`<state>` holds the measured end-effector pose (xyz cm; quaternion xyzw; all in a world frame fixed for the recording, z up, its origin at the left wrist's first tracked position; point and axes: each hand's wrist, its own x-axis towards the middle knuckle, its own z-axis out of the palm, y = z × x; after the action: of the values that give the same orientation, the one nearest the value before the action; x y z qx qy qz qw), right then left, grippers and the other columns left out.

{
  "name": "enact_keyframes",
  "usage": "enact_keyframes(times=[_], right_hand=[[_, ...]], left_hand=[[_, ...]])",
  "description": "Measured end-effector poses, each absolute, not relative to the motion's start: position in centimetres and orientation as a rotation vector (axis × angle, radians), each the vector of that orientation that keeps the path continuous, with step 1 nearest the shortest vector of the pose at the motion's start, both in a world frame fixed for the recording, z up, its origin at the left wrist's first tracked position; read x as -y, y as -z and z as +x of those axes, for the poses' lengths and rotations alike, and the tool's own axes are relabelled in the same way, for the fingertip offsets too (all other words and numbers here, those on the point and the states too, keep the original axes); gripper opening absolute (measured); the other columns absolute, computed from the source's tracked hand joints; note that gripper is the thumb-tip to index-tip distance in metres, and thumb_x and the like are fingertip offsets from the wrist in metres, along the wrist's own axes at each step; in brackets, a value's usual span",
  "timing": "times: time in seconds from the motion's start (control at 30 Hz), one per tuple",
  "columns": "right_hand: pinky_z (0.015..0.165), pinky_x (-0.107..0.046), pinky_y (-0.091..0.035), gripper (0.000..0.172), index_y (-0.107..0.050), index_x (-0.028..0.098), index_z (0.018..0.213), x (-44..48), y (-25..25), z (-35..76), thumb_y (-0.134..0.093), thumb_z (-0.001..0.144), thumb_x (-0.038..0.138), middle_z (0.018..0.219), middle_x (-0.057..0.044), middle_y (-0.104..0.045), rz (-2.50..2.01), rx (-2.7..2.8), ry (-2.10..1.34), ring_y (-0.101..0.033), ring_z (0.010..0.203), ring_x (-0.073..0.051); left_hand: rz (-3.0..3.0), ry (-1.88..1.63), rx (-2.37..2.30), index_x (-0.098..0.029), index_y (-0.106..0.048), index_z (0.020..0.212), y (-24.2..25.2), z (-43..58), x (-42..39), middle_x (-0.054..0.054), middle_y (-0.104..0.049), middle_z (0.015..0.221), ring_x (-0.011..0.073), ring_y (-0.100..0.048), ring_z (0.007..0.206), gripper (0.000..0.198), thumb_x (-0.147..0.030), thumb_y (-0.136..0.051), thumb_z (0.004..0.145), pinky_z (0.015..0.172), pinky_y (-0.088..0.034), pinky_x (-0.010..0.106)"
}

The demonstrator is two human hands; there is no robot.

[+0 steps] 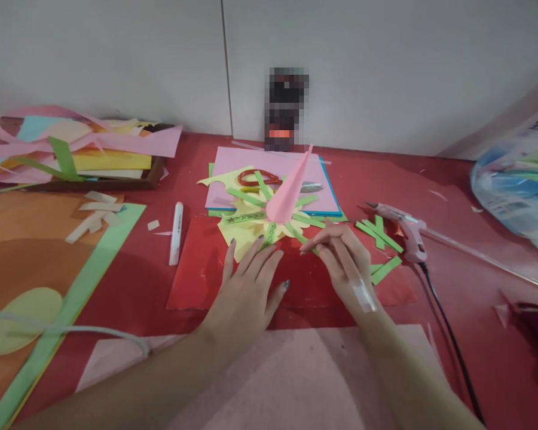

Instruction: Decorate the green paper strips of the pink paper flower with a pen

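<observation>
Looks to me like paper-craft corner, home or classroom hobby setup; which one, I cannot tell. Table (452, 179) covered red, pushed against plain white wall (341, 60). Coloured paper sheets (269, 179) stacked centre, more in tray (94, 173) at far left. Green paper strips (379, 233) scattered about. I see hot glue gun (403, 230) with black cord, red-handled scissors (257, 177), white marker (176, 233). Pink paper cone (291, 188) stands on yellow cut-out. Plastic bag of supplies (515, 185) at right edge.
</observation>
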<state>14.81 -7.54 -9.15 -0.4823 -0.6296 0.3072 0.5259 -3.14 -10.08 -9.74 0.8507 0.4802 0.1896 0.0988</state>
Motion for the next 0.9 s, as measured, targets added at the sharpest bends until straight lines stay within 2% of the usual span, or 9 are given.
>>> enact_keyframes(times=[0.2,0.33,0.43,0.57,0.63,0.73,0.83,0.9], right_hand=[[0.074,-0.033,-0.050,0.008,-0.052,0.022,0.085,7.6,9.1,14.7,-0.050,0.082,0.015,0.079,-0.001,-0.066,-1.170,1.600,-0.836,-0.064,0.076,-0.016],[0.069,-0.031,-0.050,0.008,-0.052,0.023,0.087,7.7,9.0,14.5,-0.051,0.081,0.017,0.081,-0.001,-0.066,-1.162,1.621,-0.859,-0.063,0.070,-0.015],[0.066,-0.030,-0.048,0.007,-0.052,0.023,0.084,7.4,9.2,14.7,-0.052,0.079,0.017,0.082,-0.001,-0.064,-1.258,1.587,-0.666,-0.060,0.067,-0.014],[0.066,-0.032,-0.047,0.010,-0.051,0.023,0.083,6.4,9.9,15.6,-0.055,0.076,0.019,0.078,-0.002,-0.061,-1.418,1.426,-0.374,-0.058,0.072,-0.017],[0.066,-0.032,-0.047,0.001,-0.051,0.023,0.080,6.0,10.4,16.1,-0.051,0.079,0.022,0.082,-0.004,-0.058,-1.458,1.332,-0.321,-0.056,0.075,-0.017],[0.068,-0.031,-0.047,0.007,-0.052,0.023,0.081,5.7,11.0,16.5,-0.049,0.080,0.029,0.072,-0.001,-0.052,-1.532,1.313,-0.307,-0.056,0.078,-0.018],[0.073,-0.034,-0.044,0.013,-0.055,0.024,0.082,5.8,11.2,16.5,-0.061,0.072,0.030,0.059,0.003,-0.045,-1.587,1.395,-0.323,-0.054,0.077,-0.020],[0.073,-0.035,-0.044,0.017,-0.057,0.024,0.080,5.8,11.2,16.5,-0.066,0.067,0.030,0.061,0.003,-0.046,-1.559,1.358,-0.404,-0.052,0.075,-0.019]], left_hand=[[2.530,-0.563,-1.455,-0.016,-0.038,0.129,9.9,-3.1,10.1,0.005,-0.042,0.137,0.0212,-0.023,0.133,0.040,-0.032,-0.031,0.094,0.110,-0.007,0.050],[2.519,-0.510,-1.499,-0.015,-0.038,0.130,10.0,-3.0,10.0,0.005,-0.043,0.137,0.0235,-0.025,0.132,0.041,-0.032,-0.031,0.093,0.109,-0.007,0.052],[2.512,-0.495,-1.496,-0.014,-0.038,0.130,10.1,-3.0,10.0,0.005,-0.045,0.135,0.0244,-0.027,0.131,0.041,-0.033,-0.031,0.093,0.109,-0.007,0.053],[2.495,-0.517,-1.473,-0.015,-0.038,0.130,10.0,-3.1,10.0,0.005,-0.045,0.135,0.0240,-0.027,0.131,0.040,-0.031,-0.032,0.093,0.109,-0.009,0.054],[2.488,-0.535,-1.469,-0.016,-0.038,0.129,10.0,-3.1,10.0,0.006,-0.045,0.135,0.0241,-0.028,0.131,0.040,-0.031,-0.032,0.093,0.108,-0.009,0.055],[2.484,-0.530,-1.464,-0.016,-0.038,0.130,10.0,-3.1,10.0,0.006,-0.044,0.135,0.0231,-0.030,0.130,0.040,-0.030,-0.032,0.093,0.109,-0.008,0.055],[2.483,-0.507,-1.455,-0.015,-0.037,0.130,10.0,-3.1,9.9,0.007,-0.044,0.135,0.0216,-0.033,0.128,0.040,-0.030,-0.031,0.093,0.109,-0.007,0.053],[2.485,-0.505,-1.452,-0.015,-0.038,0.130,10.0,-3.2,9.9,0.007,-0.045,0.135,0.0215,-0.034,0.127,0.040,-0.031,-0.031,0.093,0.109,-0.006,0.053]])
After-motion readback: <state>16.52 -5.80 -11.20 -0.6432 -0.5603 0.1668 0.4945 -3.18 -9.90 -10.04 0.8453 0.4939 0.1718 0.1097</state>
